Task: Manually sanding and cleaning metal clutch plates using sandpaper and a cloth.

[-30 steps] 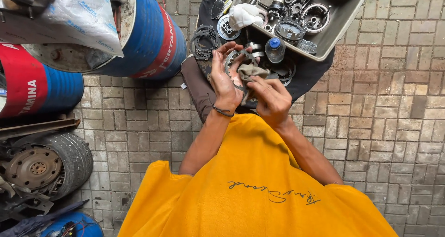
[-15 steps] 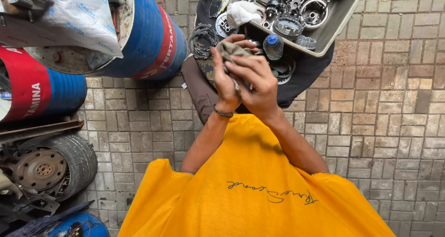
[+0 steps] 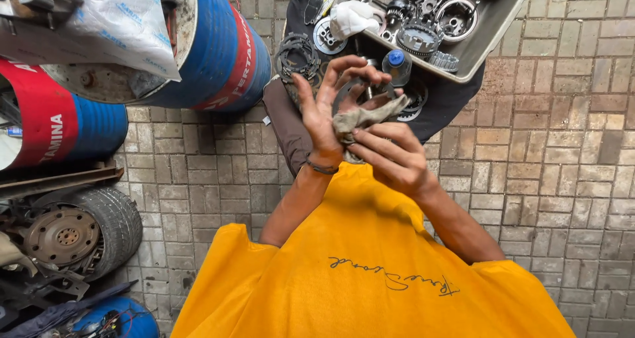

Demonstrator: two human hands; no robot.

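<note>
- head view: left hand (image 3: 331, 106) was spread wide, fingers up; right hand (image 3: 390, 158) pinched a grey rag (image 3: 360, 118) against its palm.
- wiping step looked underway; rag sat between both hands, above the tray (image 3: 489, 43) of metal parts.
- next move would likely call for rubbing between the fingers.

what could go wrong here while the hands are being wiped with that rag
1. The dirty rag looks already soiled, so it may smear grime across the left hand rather than lift it.
2. The right hand works just above the small bottle and loose metal parts beside the tray; an elbow or dropped rag might knock the bottle over.
</note>
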